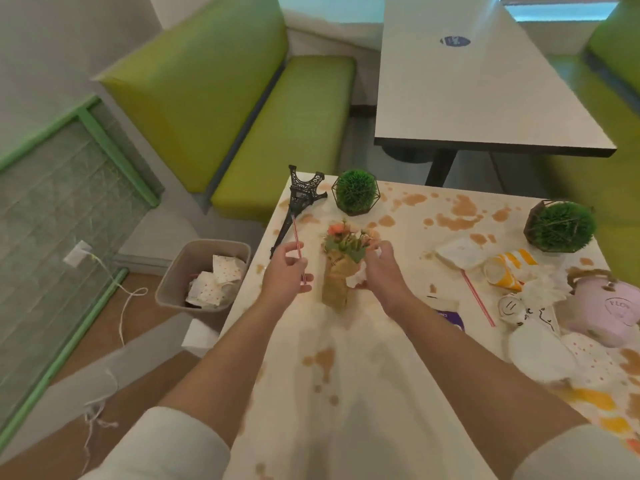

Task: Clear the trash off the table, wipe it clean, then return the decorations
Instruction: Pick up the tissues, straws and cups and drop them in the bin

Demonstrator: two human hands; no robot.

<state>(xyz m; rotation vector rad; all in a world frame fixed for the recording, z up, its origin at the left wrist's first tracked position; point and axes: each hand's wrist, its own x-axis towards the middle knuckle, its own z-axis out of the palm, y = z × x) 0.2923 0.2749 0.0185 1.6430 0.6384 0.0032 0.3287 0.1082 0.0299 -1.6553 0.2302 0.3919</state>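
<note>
Status: early in the trash-clearing stage, by judgement. The bin [202, 271] on the floor beside the surface's left edge already holds crumpled spotted wrappers; wiping and returning decorations appear not yet begun.

In hand: left hand [285, 271], fingers pinched on a red-striped straw [298, 249] near the left edge. Right hand [382, 268], fingers curled round a crumpled white napkin [358, 275], touching the flower bouquet [343, 261], which lies between the two hands.

Trash left, toward the right edge: second straw [478, 297]; tipped yellow-striped cup [505, 268]; flat white packet [460, 252]; white crumpled paper and wrappers [540, 348]; a small purple item [450, 320], kind not readable.

Decorations on the surface: black tower model [299, 202] lying over at the far left corner; one grass ball in a wire frame [355, 192] just beside it; a second grass ball [559, 226] at the far right; pink vessel [609, 313] at the right edge.

Surface [346, 410]: pale top, brown spill patches thick along the far edge, scattered toward the near edge.

Room: green bench seat [287, 140] beyond the far left corner; a second table [478, 91] behind; white cord on the wood floor, left.
</note>
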